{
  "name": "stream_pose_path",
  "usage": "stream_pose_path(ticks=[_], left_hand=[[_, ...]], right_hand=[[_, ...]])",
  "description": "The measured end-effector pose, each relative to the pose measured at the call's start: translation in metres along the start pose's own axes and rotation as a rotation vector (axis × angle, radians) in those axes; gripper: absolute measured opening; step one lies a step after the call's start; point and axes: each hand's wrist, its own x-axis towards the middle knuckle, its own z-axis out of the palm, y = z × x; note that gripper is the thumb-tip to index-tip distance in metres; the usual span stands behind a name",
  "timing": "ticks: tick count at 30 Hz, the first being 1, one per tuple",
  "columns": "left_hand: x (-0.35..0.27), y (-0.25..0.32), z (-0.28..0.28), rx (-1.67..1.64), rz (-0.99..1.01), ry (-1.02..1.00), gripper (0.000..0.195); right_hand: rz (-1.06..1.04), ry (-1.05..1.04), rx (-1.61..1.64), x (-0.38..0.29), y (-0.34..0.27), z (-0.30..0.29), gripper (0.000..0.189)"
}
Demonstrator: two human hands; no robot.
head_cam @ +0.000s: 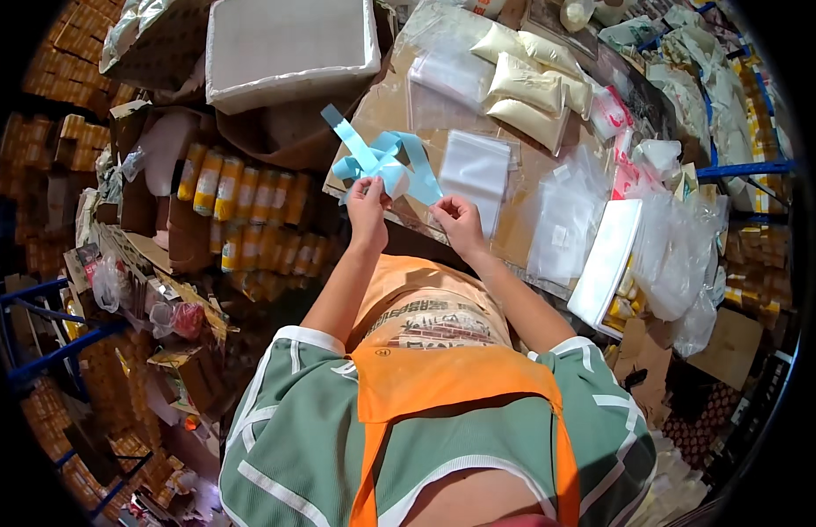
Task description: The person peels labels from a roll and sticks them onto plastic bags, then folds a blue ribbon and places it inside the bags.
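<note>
A light blue strip of paper or tape (418, 165) lies in loose loops over the near left corner of the cardboard-covered table. My left hand (370, 209) pinches the bunched part of the strip, beside a pale, curled piece. The fingertips of my right hand (459, 221) are closed on the strip's lower right end. Just beyond my right hand lies a stack of clear plastic bags (475, 174). Several filled bags of pale yellow powder (525, 85) are piled farther back on the table.
A white foam box (293, 56) stands at the back left. More clear bags (558, 224) lie right of the stack, near a white foam container (605, 260) and crumpled plastic (675, 244). Yellow-labelled cylindrical packs (228, 188) fill the left side. A blue shelf bar (744, 169) crosses at right.
</note>
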Motion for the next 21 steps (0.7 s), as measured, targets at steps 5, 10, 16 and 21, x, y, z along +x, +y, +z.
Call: stream_pose_path(ticks=[5,10,16,21], left_hand=[[0.005,-0.004,-0.001,0.216,0.030,-0.149,0.009],[0.002,-0.013,0.014,0.278,-0.078,-0.276,0.009],[0.022,-0.022,0.016,0.328,-0.177,-0.287,0.014],[0.010,-0.043,0.007,0.693,-0.450,-0.410,0.029]], right_hand=[[-0.409,0.126,-0.365,-0.001,-0.014,-0.006,0.024],[-0.771,0.034,-0.615,0.022,-0.030,-0.023,0.022],[-0.809,-0.074,-0.622,-0.011,0.007,-0.028,0.020],[-0.540,0.129,-0.533,-0.013,0.036,-0.025,0.015]])
